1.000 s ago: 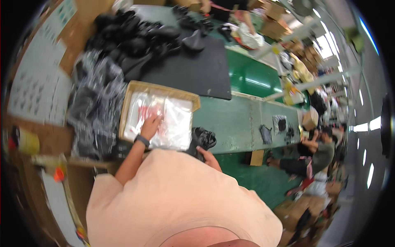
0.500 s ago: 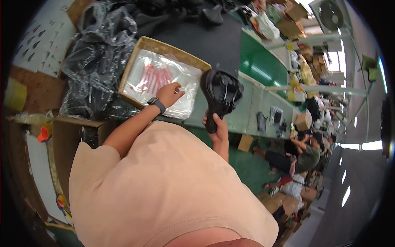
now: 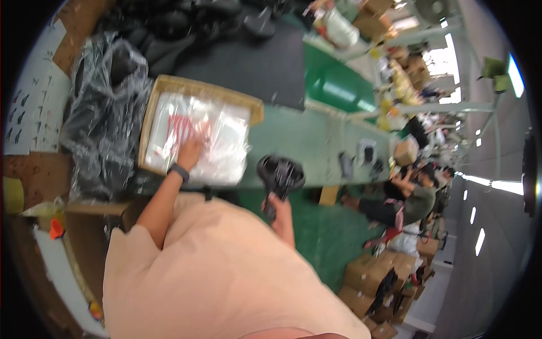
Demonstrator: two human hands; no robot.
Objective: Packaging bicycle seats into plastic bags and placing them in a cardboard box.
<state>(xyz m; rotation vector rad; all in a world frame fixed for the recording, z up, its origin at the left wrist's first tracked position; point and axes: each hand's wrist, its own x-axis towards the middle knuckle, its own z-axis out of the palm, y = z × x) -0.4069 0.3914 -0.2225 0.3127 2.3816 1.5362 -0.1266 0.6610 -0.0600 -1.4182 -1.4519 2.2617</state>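
Two bare hands show in the head view, the only one feeding back to me. I see the right hand [image 3: 278, 208] closed around the narrow nose of a glossy black bicycle saddle [image 3: 282, 174], its wide end upward in the view. That grip, I judge, leaves the broad end uncovered and needs one hand only, which frees the other. The saddle is to the right of and apart from a shallow yellow-brown cardboard tray [image 3: 145, 133], by the near edge of a long green worktable [image 3: 299, 133]; it looks held up rather than resting on anything.

The left hand [image 3: 193, 151], a dark wristband [image 3: 178, 172] just behind it, reaches over the tray to a stack of clear plastic bags [image 3: 228, 147] with red print. Its fingers are blurred, so I cannot tell how far they are spread or whether they pinch a bag. The tray probably sits near the edge for easy reach, its raised walls keeping the slippery stack together.

Beyond it, a flat black mat [image 3: 243, 76] lies under part of a heap of black saddles [image 3: 169, 22], perhaps against scuffs. Left of the tray, crumpled clear plastic sheeting [image 3: 107, 113] covers dark shapes.
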